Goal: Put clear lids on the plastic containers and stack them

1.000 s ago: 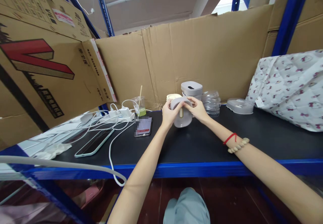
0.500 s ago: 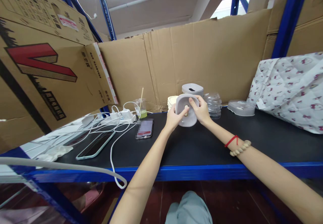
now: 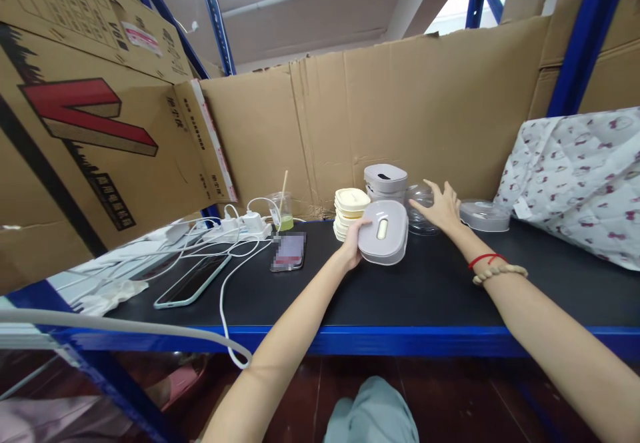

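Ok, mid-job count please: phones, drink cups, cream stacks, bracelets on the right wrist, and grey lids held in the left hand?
Phones: 2
Drink cup: 1
Cream stack: 1
Bracelets: 2
Grey lid in the left hand: 1
Total: 7

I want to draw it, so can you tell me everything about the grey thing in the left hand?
The grey piece is pale and squarish with rounded corners, and looks like smooth plastic. An upright cream oval sits near the middle of its face, and its lower rim looks paler. It is tilted, its face towards us, in front of the grey containers. The left hand holds its left side; the right hand is apart from it.
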`<state>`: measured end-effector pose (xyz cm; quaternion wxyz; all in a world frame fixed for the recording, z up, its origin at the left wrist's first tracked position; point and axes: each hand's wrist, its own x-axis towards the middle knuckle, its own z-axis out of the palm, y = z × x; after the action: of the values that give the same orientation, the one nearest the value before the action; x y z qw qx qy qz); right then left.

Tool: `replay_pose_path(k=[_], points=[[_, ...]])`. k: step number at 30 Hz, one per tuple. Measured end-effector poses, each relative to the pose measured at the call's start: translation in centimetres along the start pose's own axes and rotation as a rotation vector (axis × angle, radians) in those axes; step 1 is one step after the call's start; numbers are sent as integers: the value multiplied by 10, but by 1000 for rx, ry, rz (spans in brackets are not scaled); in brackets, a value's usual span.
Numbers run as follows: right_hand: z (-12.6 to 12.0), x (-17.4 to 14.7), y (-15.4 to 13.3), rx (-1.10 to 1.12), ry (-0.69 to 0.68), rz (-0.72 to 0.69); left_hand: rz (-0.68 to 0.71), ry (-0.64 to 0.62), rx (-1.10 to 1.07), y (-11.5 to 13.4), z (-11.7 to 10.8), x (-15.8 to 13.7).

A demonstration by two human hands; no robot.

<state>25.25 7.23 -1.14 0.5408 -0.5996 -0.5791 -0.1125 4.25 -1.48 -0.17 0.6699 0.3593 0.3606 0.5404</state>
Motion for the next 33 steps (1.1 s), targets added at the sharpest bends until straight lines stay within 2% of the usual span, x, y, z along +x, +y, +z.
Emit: replay_pose_path(k=[3,6,9,12,15,17,20,23,30,33], points=[[2,1,1,38,-42,-46,-91,-100,121,-6,-3,3],[0,-3,-4,75,18,-91,-96,-144,144,-8,-4,4],[-6,-8,-16,107,136,-53,-21,-99,65,-3,-1,1],[-13,-13,-36,185,329,-7,108,-23,-59,7,2,-3],[-16,-21,-62,317,416,-90,193,60,-143,17,2,-2],[-14,-31,-79,441,360,-206,243,75,-182,21,0,0],[-7,-48,-98,540,118,-390,346,-8,-211,25,-4,1],[-1,-61,-106,534,-78,-479,388,-53,-221,26,-5,1],[-1,-64,-107,628,-131,-428,356,32,-272,24,-6,6],[-1,-64,-112,739,-175,-245,375,75,-279,24,-5,5]])
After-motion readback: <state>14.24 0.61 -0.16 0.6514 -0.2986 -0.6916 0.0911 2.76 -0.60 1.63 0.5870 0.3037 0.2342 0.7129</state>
